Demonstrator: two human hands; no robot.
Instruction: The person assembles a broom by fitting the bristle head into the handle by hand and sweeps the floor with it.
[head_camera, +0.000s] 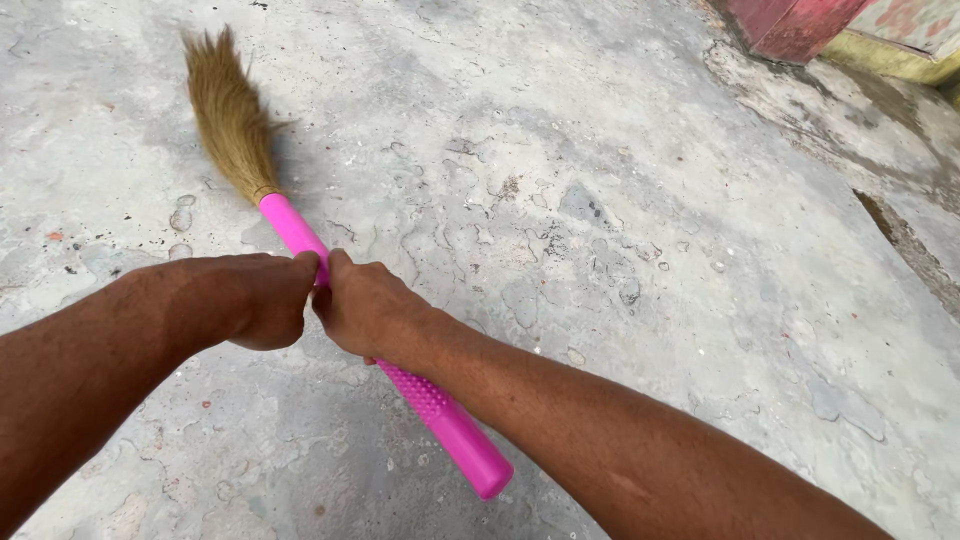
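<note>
Broom (300, 235) lies slantwise across the middle of the view, held low over the concrete floor (600, 180), bristle end far upper left, handle butt near lower centre. Floor: grey, worn, patchy, pitted with small chips and flaking skin; darker damp-looking band along the right side. Red-painted base (795, 25) of some wall or structure at the top right corner, with a yellowish ledge (885, 58) beside it; too little in frame to say what it belongs to.

Bristle head (230, 115): tan grass fibres, fanned and slightly curved, tips apparently touching the floor, though contact is hard to confirm from this angle. Handle (450, 425): bright pink plastic tube, with a dotted raised-grip section just below the hands and a smooth rounded end.

Left hand (265, 300) closed around the handle from the left, fingers wrapped under, thumb side up. Right hand (365, 305) closed around the handle immediately beside it, knuckles touching or nearly touching the left. Both forearms bare, entering from the bottom edge.
</note>
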